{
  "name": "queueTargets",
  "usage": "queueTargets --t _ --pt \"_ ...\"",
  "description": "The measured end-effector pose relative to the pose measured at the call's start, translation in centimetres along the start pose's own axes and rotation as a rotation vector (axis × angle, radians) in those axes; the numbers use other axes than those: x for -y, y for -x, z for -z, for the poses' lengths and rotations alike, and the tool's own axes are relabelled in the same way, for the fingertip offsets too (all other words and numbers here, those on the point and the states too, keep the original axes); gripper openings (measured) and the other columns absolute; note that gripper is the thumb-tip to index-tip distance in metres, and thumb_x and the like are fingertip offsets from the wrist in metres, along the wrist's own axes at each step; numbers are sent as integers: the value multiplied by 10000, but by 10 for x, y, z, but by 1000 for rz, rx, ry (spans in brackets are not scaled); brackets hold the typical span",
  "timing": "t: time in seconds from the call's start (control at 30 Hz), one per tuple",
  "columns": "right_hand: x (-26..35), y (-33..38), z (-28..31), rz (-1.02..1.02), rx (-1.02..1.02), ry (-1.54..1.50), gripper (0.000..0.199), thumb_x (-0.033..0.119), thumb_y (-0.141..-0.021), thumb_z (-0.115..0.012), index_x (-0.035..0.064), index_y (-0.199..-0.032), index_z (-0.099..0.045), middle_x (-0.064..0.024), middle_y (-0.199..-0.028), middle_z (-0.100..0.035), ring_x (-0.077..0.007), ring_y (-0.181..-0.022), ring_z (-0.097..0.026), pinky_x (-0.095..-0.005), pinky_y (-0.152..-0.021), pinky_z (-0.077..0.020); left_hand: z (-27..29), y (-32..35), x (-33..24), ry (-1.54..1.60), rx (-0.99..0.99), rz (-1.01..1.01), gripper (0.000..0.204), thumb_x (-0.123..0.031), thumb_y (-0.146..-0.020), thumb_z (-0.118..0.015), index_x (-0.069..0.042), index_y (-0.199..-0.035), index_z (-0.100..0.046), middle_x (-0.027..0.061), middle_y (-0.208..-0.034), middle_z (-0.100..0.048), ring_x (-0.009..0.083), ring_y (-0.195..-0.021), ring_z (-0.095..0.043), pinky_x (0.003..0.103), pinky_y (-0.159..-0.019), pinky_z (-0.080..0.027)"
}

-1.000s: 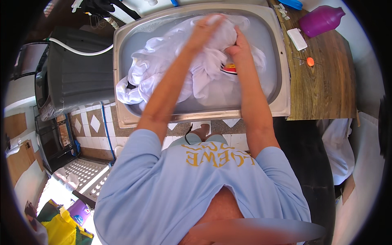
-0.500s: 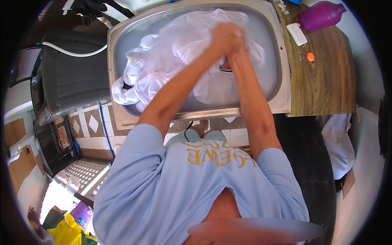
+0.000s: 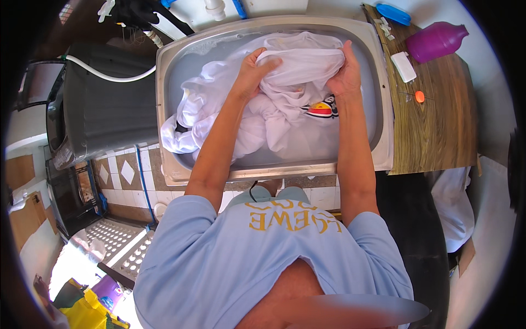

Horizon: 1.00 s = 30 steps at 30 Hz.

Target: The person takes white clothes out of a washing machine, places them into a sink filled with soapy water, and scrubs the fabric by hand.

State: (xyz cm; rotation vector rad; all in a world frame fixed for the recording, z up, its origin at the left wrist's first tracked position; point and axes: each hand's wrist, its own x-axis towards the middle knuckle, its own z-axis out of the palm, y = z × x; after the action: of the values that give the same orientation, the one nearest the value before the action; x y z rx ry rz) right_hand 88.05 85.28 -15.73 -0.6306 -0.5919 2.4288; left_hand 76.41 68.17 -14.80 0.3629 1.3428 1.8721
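My two hands are apart, one at each end of a bunched piece of white cloth [image 3: 301, 63], and both are clamped on it. My left hand [image 3: 253, 74] has the left end, with the thumb lying on top of the cloth. My right hand [image 3: 345, 74] has the right end, and its fingers are quite straight and point away from me. I cannot tell how hard I am squeezing. The bit between my hands is pulled out wide, over the far right part of a metal sink [image 3: 387, 131]. The rest of the cloth lies in a big wrinkly heap in cloudy water [image 3: 361, 137], and it goes all the way to the left side of the sink. Just below my right hand there is a picture [image 3: 322, 109] on the cloth, in red, yellow, black and white. To the right of the sink is a brown wood counter [image 3: 438, 118]. On it are a purple bottle [image 3: 436, 42] lying on its side, a small white box [image 3: 404, 67], a round orange thing [image 3: 419, 96] and a blue thing [image 3: 393, 14]. On the left, a white hose [image 3: 109, 77] runs over something big and dark grey [image 3: 115, 112]. I have a light blue shirt [image 3: 274, 247] on.
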Motion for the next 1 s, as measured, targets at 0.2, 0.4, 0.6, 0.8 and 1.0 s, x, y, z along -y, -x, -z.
queueTargets --t 0.2,0.4,0.6,0.8,1.0 --pt "2 10 -7 9 52 88 403 304 -876 -579 -11 -1126 -543 -146 -1128 -596 -274 -1075 -555 -417 -942 -423 23 -11 9 141 124 -24 113 -194 -866 -636 -91 -866 -590 -14 -799 -616 58 -690 -549 221 -637 -472" --pt "1 7 1 2 123 70 308 222 -850 -583 11 -1074 -571 -112 -1096 -612 -256 -1052 -565 -397 -940 -422 21 -14 0 322 113 9 133 -230 -895 -592 -97 -892 -600 -17 -861 -629 74 -795 -581 249 -729 -481" --pt "4 6 4 62 136 92 237 196 -838 -577 49 -1025 -583 -86 -1041 -622 -234 -1003 -577 -361 -928 -419 20 -14 -2 373 107 14 174 -256 -912 -563 -93 -955 -605 -11 -940 -636 89 -867 -592 267 -786 -488" --pt "10 -1 16 153 137 248 230 221 -825 -596 49 -976 -578 -53 -948 -633 -212 -908 -599 -335 -869 -441 13 -11 -5 323 54 28 204 -273 -915 -559 -81 -945 -621 -18 -913 -639 100 -825 -602 278 -740 -498" --pt "-8 -11 30 423 -119 1431 274 260 -779 -646 25 -893 -564 -117 -790 -642 -291 -745 -618 -392 -705 -489 27 -21 29 -921 -41 -189 247 -296 -842 -625 -51 -816 -645 104 -751 -647 208 -698 -633 346 -640 -493"
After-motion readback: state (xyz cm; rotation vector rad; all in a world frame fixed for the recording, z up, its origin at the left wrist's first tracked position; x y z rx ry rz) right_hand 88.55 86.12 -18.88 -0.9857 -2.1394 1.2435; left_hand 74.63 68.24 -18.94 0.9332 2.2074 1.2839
